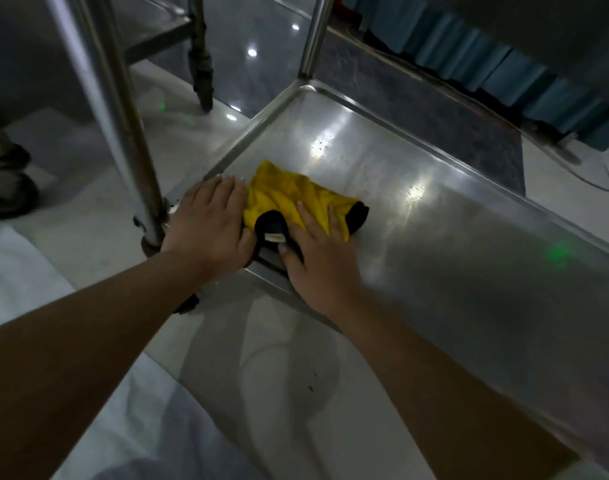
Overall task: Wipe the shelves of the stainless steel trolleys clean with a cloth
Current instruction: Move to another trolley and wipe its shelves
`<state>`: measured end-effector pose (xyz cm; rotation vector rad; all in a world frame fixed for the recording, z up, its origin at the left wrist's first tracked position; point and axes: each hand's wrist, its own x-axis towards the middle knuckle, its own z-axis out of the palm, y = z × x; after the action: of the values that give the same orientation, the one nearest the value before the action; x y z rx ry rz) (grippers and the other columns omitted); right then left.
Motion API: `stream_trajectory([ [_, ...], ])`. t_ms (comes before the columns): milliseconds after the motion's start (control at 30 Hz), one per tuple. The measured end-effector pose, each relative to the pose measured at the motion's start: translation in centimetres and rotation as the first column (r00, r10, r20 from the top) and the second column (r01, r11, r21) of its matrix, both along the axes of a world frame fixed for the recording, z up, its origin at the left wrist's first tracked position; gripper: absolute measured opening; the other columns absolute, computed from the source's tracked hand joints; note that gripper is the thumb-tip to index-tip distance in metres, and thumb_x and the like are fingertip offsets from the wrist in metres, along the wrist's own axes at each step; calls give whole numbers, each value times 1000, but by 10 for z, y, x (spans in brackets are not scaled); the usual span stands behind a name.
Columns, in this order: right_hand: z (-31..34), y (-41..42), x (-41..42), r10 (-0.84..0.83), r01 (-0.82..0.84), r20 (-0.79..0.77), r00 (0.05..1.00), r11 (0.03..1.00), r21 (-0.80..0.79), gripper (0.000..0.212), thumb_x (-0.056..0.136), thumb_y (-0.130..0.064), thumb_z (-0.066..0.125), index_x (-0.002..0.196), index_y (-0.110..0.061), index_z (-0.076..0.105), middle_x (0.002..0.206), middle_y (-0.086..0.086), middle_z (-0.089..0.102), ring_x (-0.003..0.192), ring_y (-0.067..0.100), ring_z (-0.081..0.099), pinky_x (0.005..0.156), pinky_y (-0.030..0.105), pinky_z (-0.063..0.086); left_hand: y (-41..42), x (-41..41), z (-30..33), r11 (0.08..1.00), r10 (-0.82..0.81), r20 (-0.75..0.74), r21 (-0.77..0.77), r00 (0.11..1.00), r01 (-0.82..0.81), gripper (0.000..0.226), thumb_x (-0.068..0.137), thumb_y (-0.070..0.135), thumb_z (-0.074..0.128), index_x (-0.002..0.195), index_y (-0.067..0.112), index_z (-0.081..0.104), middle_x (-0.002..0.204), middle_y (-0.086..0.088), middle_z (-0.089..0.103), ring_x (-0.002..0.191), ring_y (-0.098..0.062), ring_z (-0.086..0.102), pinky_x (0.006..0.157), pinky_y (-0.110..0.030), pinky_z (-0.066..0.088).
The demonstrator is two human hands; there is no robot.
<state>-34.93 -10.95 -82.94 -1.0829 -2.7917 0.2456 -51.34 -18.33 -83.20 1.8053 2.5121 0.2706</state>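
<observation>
A yellow cloth [282, 195] with black trim lies bunched on the low stainless steel shelf [434, 209] of a trolley, near its left front corner. My left hand [209, 223] lies flat on the shelf at the cloth's left edge, fingers straight and touching it. My right hand [317, 254] presses flat on the cloth's right half, fingers spread over the yellow fabric. A black part of the cloth with a small white label shows between my two hands.
The trolley's steel posts rise at the left front corner [123, 109] and the back corner [313, 36]. A second trolley's caster leg [202, 74] stands behind on the glossy tiled floor. A blue pleated curtain [504, 67] hangs at the back right. A white cable [594, 178] lies on the floor.
</observation>
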Motion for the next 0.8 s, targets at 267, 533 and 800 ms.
stream_trajectory([
  [267,7,49,133,119,-120,-77,990,993,-5,49,97,-27,45,145,-23,35,158,-5,21,147,22,14,116,46,20,-1,6,0,997,-10,-47,-75,999,6,77,89,53,6,152,8,12,159,-18,12,147,-31,9,118,-43,4],
  [533,15,113,89,-709,702,-85,700,705,-96,48,94,-34,44,142,-28,39,152,8,31,138,39,26,110,59,22,-1,32,-6,999,3,-25,-41,1000,-4,78,90,57,9,152,10,6,159,-18,7,147,-32,3,120,-45,0],
  [800,-2,82,-47,-22,25,42,999,997,-72,54,95,-44,41,146,-40,24,159,-7,14,145,35,6,113,60,10,3,29,-4,998,18,-72,-64,997,-23,84,85,59,5,153,11,11,159,-18,12,147,-31,8,119,-44,3],
])
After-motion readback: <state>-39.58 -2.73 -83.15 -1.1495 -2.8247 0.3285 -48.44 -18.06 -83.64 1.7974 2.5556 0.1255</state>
